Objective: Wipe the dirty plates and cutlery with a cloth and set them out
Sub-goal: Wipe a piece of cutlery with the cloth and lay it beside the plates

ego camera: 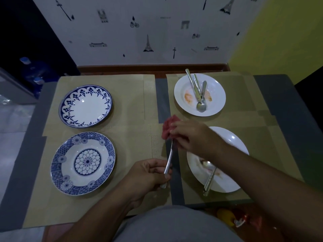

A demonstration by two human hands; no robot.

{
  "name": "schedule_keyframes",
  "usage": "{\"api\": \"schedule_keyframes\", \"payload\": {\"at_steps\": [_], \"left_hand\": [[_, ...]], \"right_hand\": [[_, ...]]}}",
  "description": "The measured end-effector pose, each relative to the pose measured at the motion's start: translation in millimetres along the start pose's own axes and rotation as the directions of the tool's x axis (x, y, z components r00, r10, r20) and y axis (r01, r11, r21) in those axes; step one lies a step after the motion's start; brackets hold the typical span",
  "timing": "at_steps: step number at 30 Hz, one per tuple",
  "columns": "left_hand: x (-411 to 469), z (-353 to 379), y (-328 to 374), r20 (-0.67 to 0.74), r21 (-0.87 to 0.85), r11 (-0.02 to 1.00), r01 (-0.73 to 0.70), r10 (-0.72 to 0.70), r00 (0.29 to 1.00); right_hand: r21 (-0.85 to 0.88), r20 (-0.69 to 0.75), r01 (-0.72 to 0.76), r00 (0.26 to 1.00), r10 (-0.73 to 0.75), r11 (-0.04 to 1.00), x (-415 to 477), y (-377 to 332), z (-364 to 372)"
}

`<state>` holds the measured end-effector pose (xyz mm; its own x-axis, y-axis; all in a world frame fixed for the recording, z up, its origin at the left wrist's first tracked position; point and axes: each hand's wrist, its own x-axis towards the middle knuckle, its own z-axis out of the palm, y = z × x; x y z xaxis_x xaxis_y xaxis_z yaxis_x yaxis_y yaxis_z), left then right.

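My left hand (150, 173) grips the handle of a metal utensil (169, 159) that points away from me. My right hand (190, 137) holds a red cloth (168, 127) bunched round the utensil's far end, which is hidden. Under my right forearm lies a stained white plate (225, 182) with a spoon (207, 164) and another utensil (209, 180) on it. At the far right, a second stained white plate (216, 100) carries a spoon (201, 105) and two other utensils. On the left sit two blue-patterned plates, one far (85, 106) and one near (83, 163).
Tan placemats (132, 105) cover a grey table (283, 105) set against a patterned wall. Blue-capped water bottles (35, 72) stand on the floor at the far left. Small coloured items (232, 218) lie below the table's near right edge.
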<state>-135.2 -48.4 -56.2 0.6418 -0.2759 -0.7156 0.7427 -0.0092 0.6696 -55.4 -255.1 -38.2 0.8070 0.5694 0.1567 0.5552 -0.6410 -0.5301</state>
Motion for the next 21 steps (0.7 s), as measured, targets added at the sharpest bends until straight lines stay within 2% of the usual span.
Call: {"api": "schedule_keyframes", "payload": {"at_steps": [3,9,13,17,21], "left_hand": [[-1.2,-2.9,2.2,0.033,0.016,1.000,-0.020,0.020,0.999],[0.4,-4.0,12.8,0.053,0.069,0.998,-0.001,-0.003,0.999],[7.9,1.9,13.9,-0.074,0.079,0.996,0.052,-0.046,0.996],[15.0,1.9,6.5,-0.186,0.176,0.984,0.020,0.014,0.982],[16.5,3.2,6.4,-0.207,0.085,0.996,0.030,-0.012,0.978]], "right_hand": [[-0.018,-0.062,-0.067,0.996,0.066,0.998,13.3,11.6,-9.8],[-0.053,-0.124,-0.048,0.991,0.041,0.997,14.1,5.6,-13.9],[-0.068,-0.126,-0.067,0.990,0.058,0.995,10.6,2.2,-10.5],[-0.058,-0.116,-0.071,0.991,0.064,0.996,6.1,2.5,-5.6],[-0.042,-0.117,-0.046,0.992,0.041,0.998,4.1,4.0,-0.9]]}}
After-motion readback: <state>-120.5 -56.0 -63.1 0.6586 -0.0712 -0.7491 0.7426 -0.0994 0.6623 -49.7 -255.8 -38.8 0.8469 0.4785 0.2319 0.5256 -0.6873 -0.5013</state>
